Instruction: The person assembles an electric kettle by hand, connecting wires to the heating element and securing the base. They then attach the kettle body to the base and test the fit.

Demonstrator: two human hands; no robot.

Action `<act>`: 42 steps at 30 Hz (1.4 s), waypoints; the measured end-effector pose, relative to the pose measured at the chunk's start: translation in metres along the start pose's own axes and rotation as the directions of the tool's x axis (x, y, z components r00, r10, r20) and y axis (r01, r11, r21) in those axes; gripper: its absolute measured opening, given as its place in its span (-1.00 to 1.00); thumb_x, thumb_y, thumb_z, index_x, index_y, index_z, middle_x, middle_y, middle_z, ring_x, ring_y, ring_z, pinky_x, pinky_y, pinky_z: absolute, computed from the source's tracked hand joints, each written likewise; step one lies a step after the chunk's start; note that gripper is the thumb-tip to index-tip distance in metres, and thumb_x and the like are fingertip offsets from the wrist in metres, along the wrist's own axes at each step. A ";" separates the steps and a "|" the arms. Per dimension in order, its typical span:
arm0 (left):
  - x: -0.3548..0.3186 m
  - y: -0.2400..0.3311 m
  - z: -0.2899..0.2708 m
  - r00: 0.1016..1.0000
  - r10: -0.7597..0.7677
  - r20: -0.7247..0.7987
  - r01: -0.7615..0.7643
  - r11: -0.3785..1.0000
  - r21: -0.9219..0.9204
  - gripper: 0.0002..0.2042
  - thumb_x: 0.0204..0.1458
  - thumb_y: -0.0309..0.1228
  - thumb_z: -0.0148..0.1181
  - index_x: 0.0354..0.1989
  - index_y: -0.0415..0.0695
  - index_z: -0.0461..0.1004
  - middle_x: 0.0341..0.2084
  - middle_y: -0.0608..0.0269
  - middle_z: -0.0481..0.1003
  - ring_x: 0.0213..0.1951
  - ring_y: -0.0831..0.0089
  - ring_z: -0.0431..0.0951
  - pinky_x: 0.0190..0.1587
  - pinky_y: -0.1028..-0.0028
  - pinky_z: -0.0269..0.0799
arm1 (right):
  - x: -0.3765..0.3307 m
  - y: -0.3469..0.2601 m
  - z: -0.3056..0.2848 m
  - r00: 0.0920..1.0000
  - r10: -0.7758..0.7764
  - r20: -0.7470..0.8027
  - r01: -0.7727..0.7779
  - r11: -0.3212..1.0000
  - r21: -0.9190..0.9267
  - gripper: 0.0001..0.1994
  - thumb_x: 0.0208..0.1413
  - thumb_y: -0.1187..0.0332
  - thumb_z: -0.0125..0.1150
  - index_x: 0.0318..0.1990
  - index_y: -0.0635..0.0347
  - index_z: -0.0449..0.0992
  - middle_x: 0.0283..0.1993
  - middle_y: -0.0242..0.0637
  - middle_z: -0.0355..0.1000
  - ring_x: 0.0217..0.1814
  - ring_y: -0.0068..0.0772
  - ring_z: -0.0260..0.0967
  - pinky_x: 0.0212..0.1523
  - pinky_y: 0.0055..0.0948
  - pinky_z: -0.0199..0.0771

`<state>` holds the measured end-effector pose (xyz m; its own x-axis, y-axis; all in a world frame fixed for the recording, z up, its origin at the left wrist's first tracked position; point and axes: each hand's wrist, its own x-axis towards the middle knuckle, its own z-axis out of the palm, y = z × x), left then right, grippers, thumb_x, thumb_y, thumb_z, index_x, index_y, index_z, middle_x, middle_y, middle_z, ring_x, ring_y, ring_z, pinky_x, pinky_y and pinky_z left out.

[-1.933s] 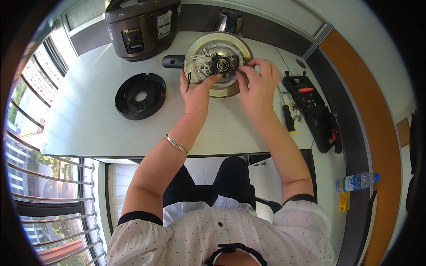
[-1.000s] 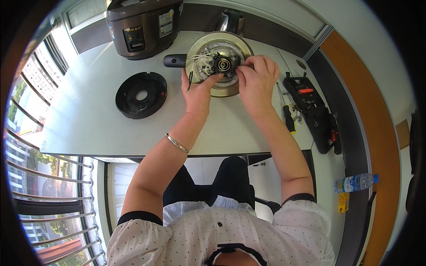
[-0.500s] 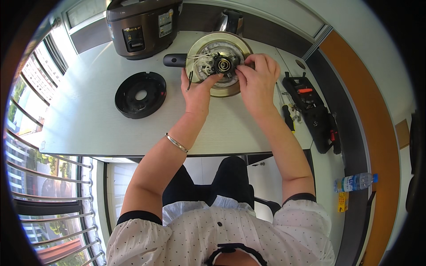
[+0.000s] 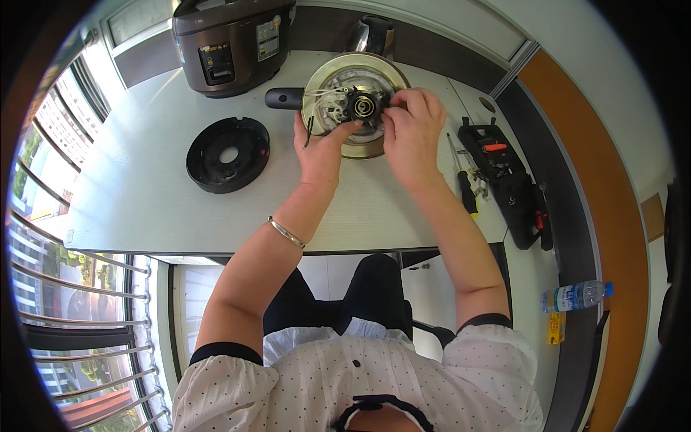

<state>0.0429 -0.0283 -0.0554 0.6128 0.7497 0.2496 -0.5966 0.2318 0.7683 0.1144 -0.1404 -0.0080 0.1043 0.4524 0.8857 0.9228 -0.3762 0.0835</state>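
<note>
An upturned electric kettle (image 4: pixel 349 90) stands toward the back edge of the table (image 4: pixel 331 216), a little right of its middle, with its underside laid bare. At its heart sits a black round connector (image 4: pixel 365 107) with brass-coloured rings, and pale wires (image 4: pixel 328 98) bunch on its left side. The kettle's black handle (image 4: pixel 283 98) points toward the table's left edge. The left hand (image 4: pixel 320 151) grasps the kettle, thumb laid on the underside just below the connector, its other fingers mostly hidden beyond the rim. The right hand (image 4: pixel 415 133) has thumb and forefinger brought together at the connector's right side; whether they pinch a small part cannot be told. Nearer the left edge lies a black ring-shaped base cover (image 4: pixel 209 155). A brown rice cooker (image 4: pixel 241 50) occupies the back left corner, and a shiny vessel (image 4: pixel 376 37) shows at the back edge behind the kettle. Along the right edge are a black-and-yellow screwdriver (image 4: pixel 468 194), small metal pieces (image 4: pixel 481 180) and a black tool case (image 4: pixel 497 158) containing a red-handled tool (image 4: pixel 495 147)
</note>
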 end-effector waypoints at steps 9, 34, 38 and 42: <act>0.000 -0.001 -0.001 1.000 -0.013 -0.014 0.013 1.000 0.019 -0.28 -0.31 -0.63 0.39 0.13 -0.23 0.19 -0.08 0.20 0.43 -0.03 0.39 0.42 0.05 0.45 0.30 | -0.002 -0.002 0.003 0.998 0.054 -0.020 -0.053 0.998 0.030 -0.94 -0.25 0.58 0.25 -0.53 0.29 0.51 -0.19 -0.30 0.33 0.05 -0.14 0.20 0.05 -0.15 0.13; -0.003 0.005 0.004 0.998 -0.035 -0.048 0.038 0.998 0.047 -0.42 -0.27 -0.66 0.35 0.04 -0.19 0.33 -0.10 0.25 0.45 -0.08 0.44 0.45 0.03 0.47 0.33 | -0.019 0.019 0.013 0.940 0.223 -0.257 -0.132 0.935 0.329 -0.82 -0.17 0.53 0.26 -0.33 0.17 0.54 -0.05 -0.27 0.36 0.06 -0.09 0.20 0.05 -0.18 0.16; -0.002 0.005 0.002 0.998 -0.061 -0.032 0.062 0.997 0.036 -0.45 -0.21 -0.70 0.30 0.04 -0.19 0.33 -0.09 0.23 0.46 -0.07 0.42 0.46 0.02 0.47 0.36 | -0.029 0.018 0.014 0.935 0.249 -0.254 -0.133 0.907 0.399 -0.81 -0.17 0.54 0.24 -0.32 0.16 0.54 -0.03 -0.22 0.35 0.05 -0.06 0.19 0.06 -0.19 0.19; -0.005 0.009 0.007 0.994 -0.078 -0.072 0.083 0.995 0.063 -0.46 -0.18 -0.72 0.26 0.05 -0.18 0.32 -0.10 0.23 0.46 -0.07 0.40 0.48 -0.04 0.46 0.42 | -0.030 0.023 0.009 0.930 0.237 -0.280 -0.117 0.915 0.385 -0.80 -0.18 0.53 0.24 -0.31 0.15 0.55 -0.01 -0.18 0.33 0.05 -0.05 0.19 0.05 -0.19 0.20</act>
<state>0.0382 -0.0344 -0.0460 0.6185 0.7722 0.1456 -0.5099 0.2534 0.8221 0.1357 -0.1548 -0.0367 0.2117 0.1057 0.9716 0.9754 -0.0860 -0.2031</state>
